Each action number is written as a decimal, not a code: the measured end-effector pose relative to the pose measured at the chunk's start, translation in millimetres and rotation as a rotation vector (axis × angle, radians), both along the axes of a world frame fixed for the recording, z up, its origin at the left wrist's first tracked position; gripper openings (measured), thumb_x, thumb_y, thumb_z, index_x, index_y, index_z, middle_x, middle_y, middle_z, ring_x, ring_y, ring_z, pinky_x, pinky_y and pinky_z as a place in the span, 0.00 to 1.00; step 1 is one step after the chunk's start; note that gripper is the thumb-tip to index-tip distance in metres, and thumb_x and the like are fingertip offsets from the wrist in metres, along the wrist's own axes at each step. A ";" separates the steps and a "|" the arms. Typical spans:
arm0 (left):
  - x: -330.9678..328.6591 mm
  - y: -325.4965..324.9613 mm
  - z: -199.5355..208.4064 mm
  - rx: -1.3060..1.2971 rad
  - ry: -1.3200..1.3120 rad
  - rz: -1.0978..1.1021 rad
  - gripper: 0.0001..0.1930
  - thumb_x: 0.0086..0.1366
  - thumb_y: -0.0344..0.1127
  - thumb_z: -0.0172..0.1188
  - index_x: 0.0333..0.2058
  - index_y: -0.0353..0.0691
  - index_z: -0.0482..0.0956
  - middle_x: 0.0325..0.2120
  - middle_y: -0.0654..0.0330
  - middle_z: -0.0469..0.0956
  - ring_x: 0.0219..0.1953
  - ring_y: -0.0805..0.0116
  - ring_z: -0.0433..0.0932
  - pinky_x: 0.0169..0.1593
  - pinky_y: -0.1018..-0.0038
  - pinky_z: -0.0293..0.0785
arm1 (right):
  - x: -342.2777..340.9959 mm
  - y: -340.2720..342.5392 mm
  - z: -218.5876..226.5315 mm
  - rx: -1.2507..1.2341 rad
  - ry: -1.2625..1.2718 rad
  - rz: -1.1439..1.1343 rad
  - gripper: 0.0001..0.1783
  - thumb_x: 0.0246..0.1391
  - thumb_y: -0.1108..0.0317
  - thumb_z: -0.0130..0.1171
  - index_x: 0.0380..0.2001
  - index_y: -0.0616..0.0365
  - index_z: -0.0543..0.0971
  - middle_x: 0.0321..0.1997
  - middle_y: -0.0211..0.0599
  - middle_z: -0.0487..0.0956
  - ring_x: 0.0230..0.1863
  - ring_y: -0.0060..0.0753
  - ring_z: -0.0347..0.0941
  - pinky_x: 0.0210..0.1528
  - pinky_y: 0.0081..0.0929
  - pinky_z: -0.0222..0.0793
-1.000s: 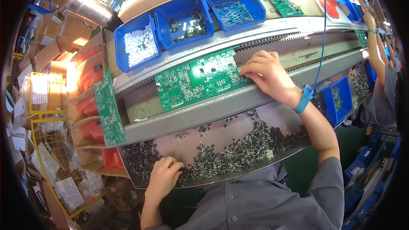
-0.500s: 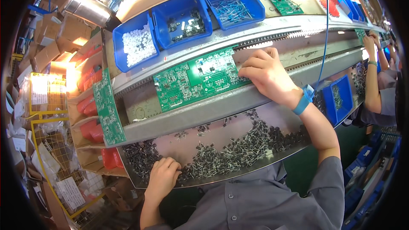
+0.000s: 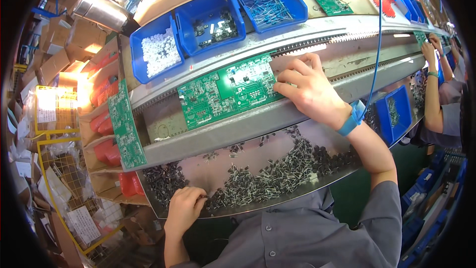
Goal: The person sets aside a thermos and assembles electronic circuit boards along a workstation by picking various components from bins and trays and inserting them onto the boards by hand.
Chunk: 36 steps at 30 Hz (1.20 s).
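One green circuit board [image 3: 228, 89] lies between the two rails, in front of my three blue bins. Progress, as I judge it: partway. A few dark parts stand upright near its top middle and a cluster sits toward its left end; other patches look bare, though details are too small to count. Supply is ample: the metal tray [image 3: 325, 138] below holds a long heap of loose black parts [image 3: 277, 178] with wire legs. A second green board [image 3: 126, 124] lies across the left end of the rails.

Pose, right: my right hand [image 3: 308, 87] comes in over the front rail [image 3: 233, 119] from the right, elbow bent outward, blue wrist band [image 3: 351, 118] on. Fingers curl toward the board's right end, tips at its edge; the upper fingers are spread a little. Cannot tell whether thumb and forefinger grip anything.

Pose, left: my left hand [image 3: 184, 208] rests low at the tray's near edge, wrist upright, back of hand up. Fingertips bunch together beside the black parts; whether one is pinched there, cannot tell.
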<state>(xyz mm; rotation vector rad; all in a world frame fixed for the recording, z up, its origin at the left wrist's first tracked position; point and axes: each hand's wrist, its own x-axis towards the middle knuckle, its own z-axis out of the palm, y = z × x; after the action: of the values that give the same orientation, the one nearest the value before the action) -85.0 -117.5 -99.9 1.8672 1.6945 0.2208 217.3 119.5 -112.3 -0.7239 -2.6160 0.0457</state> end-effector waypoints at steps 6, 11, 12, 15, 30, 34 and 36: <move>-4.4 13.6 17.2 0.029 -0.075 -0.004 0.08 0.47 0.23 0.64 0.28 0.35 0.78 0.26 0.55 0.78 0.31 0.57 0.77 0.37 0.68 0.73 | -4.7 -3.8 -7.3 -0.014 -0.010 -0.005 0.14 0.37 0.73 0.59 0.33 0.54 0.78 0.37 0.28 0.75 0.44 0.31 0.69 0.53 0.42 0.57; 13.1 65.1 32.0 0.227 -0.295 0.123 0.07 0.50 0.20 0.62 0.30 0.33 0.79 0.29 0.56 0.78 0.33 0.63 0.78 0.38 0.73 0.73 | -7.3 -17.9 -7.7 0.010 0.067 -0.083 0.19 0.37 0.75 0.59 0.38 0.54 0.78 0.42 0.31 0.76 0.49 0.34 0.69 0.54 0.43 0.57; 16.0 79.3 26.0 0.274 -0.327 0.136 0.06 0.51 0.20 0.61 0.31 0.32 0.79 0.30 0.56 0.78 0.33 0.64 0.78 0.39 0.74 0.72 | -8.6 -21.3 -7.9 0.010 0.072 -0.083 0.19 0.37 0.75 0.59 0.38 0.54 0.78 0.42 0.31 0.76 0.49 0.34 0.69 0.54 0.43 0.57; 25.1 116.8 14.8 0.327 -0.359 0.157 0.06 0.55 0.20 0.60 0.32 0.32 0.79 0.32 0.57 0.79 0.33 0.69 0.77 0.38 0.76 0.72 | -12.3 -33.4 -3.0 0.019 0.047 -0.041 0.18 0.40 0.72 0.62 0.39 0.54 0.78 0.45 0.31 0.76 0.53 0.38 0.67 0.55 0.49 0.55; 39.5 161.2 -23.4 0.417 -0.397 0.164 0.07 0.57 0.23 0.60 0.35 0.36 0.81 0.32 0.61 0.79 0.29 0.77 0.73 0.29 0.81 0.66 | -19.0 -39.9 -10.9 -0.037 0.027 -0.079 0.16 0.45 0.69 0.62 0.41 0.53 0.78 0.48 0.30 0.75 0.57 0.39 0.65 0.60 0.56 0.50; 40.0 159.9 -23.2 0.419 -0.396 0.166 0.06 0.57 0.23 0.60 0.35 0.36 0.81 0.31 0.61 0.79 0.28 0.78 0.72 0.29 0.82 0.66 | -19.2 -40.6 -9.3 -0.044 0.026 -0.079 0.16 0.45 0.70 0.62 0.41 0.54 0.78 0.48 0.31 0.75 0.57 0.39 0.65 0.60 0.56 0.50; 41.0 159.6 -23.2 0.410 -0.400 0.162 0.06 0.57 0.23 0.60 0.34 0.36 0.81 0.31 0.62 0.78 0.27 0.78 0.72 0.29 0.82 0.66 | -18.7 -40.9 -9.2 -0.045 0.026 -0.078 0.16 0.45 0.70 0.62 0.41 0.54 0.78 0.48 0.31 0.75 0.57 0.39 0.65 0.60 0.55 0.50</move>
<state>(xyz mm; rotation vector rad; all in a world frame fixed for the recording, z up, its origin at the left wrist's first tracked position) -43.9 42.1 -123.1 1.8003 1.5964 1.0029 198.6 78.6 -121.5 -0.8349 -2.5670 0.0899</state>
